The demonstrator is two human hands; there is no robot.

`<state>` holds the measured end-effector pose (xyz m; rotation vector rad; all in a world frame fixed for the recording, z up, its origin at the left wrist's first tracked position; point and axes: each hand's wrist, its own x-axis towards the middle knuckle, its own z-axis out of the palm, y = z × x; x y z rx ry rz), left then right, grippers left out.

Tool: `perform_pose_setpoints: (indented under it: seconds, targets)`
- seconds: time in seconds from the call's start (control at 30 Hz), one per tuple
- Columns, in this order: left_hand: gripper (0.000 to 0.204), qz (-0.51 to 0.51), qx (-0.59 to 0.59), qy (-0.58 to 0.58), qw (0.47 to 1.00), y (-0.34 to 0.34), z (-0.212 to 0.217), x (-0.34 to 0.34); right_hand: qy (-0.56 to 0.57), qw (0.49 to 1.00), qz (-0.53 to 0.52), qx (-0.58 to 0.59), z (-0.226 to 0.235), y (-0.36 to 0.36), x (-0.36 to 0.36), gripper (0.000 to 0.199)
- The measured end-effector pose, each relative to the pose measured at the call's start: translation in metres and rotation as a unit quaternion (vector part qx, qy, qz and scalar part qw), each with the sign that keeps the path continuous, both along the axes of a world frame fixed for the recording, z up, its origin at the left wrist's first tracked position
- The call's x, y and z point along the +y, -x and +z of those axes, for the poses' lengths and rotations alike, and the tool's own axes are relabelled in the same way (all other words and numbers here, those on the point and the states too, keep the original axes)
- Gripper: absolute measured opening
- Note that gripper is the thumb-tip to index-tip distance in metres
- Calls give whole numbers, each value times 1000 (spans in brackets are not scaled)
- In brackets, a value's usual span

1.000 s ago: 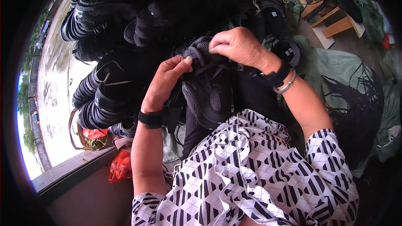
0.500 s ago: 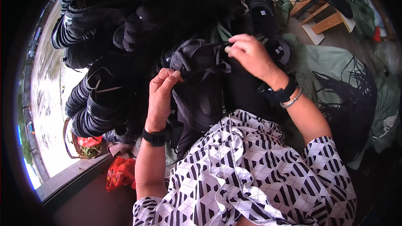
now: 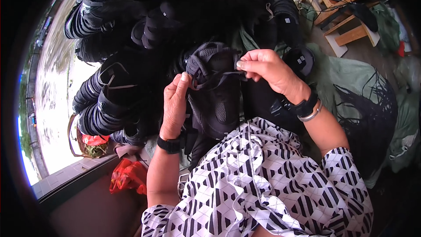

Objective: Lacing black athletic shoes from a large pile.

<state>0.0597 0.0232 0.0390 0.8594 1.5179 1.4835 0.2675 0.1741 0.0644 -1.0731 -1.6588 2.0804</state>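
Note:
A dark grey and black shoe (image 3: 212,114) lies on my lap, its toe pointing toward me and its opening away. Beside the shoe's left edge, my left hand (image 3: 175,103) pinches thumb against forefinger at a dark shoelace (image 3: 215,82). Across from it, my right hand (image 3: 274,72) has its thumb and forefinger pressed together on the lace at the shoe's right side. Between the two hands the lace crosses over the shoe. Dark on dark hides exactly how it runs through the eyelets.
Nested stacks of black shoes (image 3: 98,112) rise at the left and far side. A heap of loose black laces (image 3: 366,94) lies on green cloth (image 3: 346,68) at the right. Wooden stools (image 3: 351,35) stand at the far right. A red plastic bag (image 3: 127,176) and basket (image 3: 94,149) are at the left.
My right hand has come down to the shoe's right side and closed on the lace. My left hand stays at the left edge, and the view has shifted slightly.

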Motion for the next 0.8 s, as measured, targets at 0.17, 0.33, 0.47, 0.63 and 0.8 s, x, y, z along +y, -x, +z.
perform_pose_setpoints:
  seconds: [0.17,0.33,0.47,0.63,0.8]
  targets:
    - [37,20,-93,-8,995,13,-5,2,-64,993,-51,89,5,3,-4,21]
    - [23,68,-85,25,994,37,6,9,-328,868,311,-207,14,-6,-16,23]
    - [35,50,107,32,992,58,20,33,-319,851,390,-147,24,-5,-22,24]
    - [42,-148,33,147,978,102,23,54,-267,881,353,-167,54,22,-28,25]
    - [40,-230,71,164,957,115,15,56,-284,870,374,-149,50,41,-29,26]
